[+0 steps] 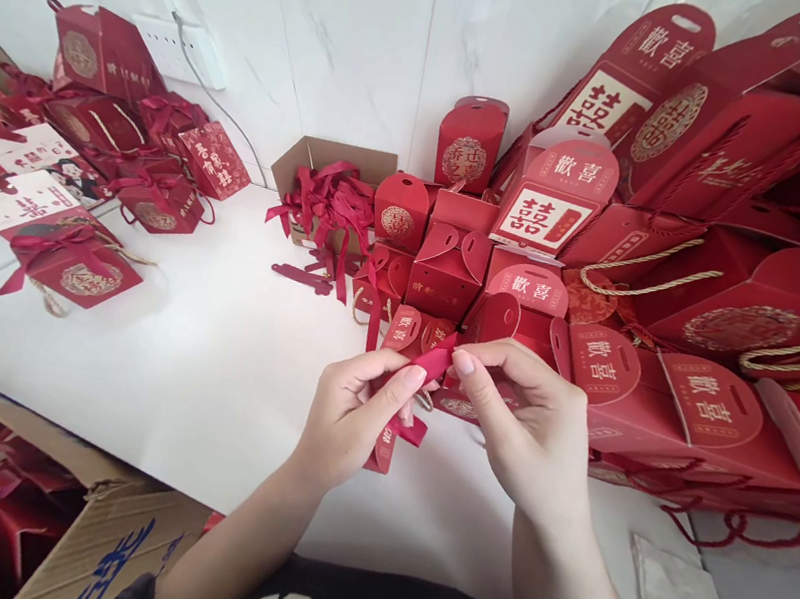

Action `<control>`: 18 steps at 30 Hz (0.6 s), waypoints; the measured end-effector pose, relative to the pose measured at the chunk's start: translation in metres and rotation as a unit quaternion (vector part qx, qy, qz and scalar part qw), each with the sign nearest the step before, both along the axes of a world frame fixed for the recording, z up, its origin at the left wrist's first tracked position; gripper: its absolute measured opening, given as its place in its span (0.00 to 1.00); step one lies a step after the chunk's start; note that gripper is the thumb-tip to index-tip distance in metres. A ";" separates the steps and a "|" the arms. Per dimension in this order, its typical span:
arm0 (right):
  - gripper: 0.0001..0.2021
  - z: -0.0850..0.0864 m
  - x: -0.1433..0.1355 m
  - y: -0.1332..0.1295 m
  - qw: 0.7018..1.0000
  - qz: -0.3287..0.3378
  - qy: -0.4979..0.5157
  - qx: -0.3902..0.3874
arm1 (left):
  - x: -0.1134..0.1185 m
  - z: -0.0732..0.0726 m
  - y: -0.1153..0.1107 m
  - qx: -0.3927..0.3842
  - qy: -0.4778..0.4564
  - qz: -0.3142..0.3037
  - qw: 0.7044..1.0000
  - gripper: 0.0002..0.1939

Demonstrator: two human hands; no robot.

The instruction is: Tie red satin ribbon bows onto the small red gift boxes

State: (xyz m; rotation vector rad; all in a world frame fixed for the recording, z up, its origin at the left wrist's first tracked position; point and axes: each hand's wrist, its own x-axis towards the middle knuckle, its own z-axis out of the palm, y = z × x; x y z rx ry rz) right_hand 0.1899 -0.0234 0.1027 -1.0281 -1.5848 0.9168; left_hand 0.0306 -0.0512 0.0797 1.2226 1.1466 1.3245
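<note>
A dark red ribbon (434,358) runs between my two hands above the white table. My left hand (361,410) is closed, its thumb and fingers pinching one stretch of the ribbon. The thumb and forefinger of my right hand (529,429) pinch the ribbon's other part close by. A loop of ribbon hangs under my left fingers. Just below the hands lies a small red gift box (381,450), mostly hidden by my left hand. Whether the ribbon is joined to that box I cannot tell.
Red gift boxes (544,201) are stacked along the wall and right side. A cardboard box (335,158) of loose ribbons stands at the back. Ribboned boxes (82,269) sit left on the white table (205,380). A large carton (119,539) is at lower left, tissues (683,597) at right.
</note>
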 end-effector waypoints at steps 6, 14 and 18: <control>0.10 -0.005 -0.002 0.001 0.999 0.028 0.011 -0.027 | 0.001 0.000 0.000 0.011 0.022 0.005 1.000 0.16; 0.11 -0.007 -0.002 0.002 0.992 0.069 0.064 -0.079 | -0.003 0.004 -0.001 0.002 -0.009 -0.032 0.999 0.17; 0.11 -0.005 0.002 0.003 0.996 0.002 0.083 -0.030 | -0.017 0.005 -0.006 -0.019 0.040 -0.068 0.997 0.12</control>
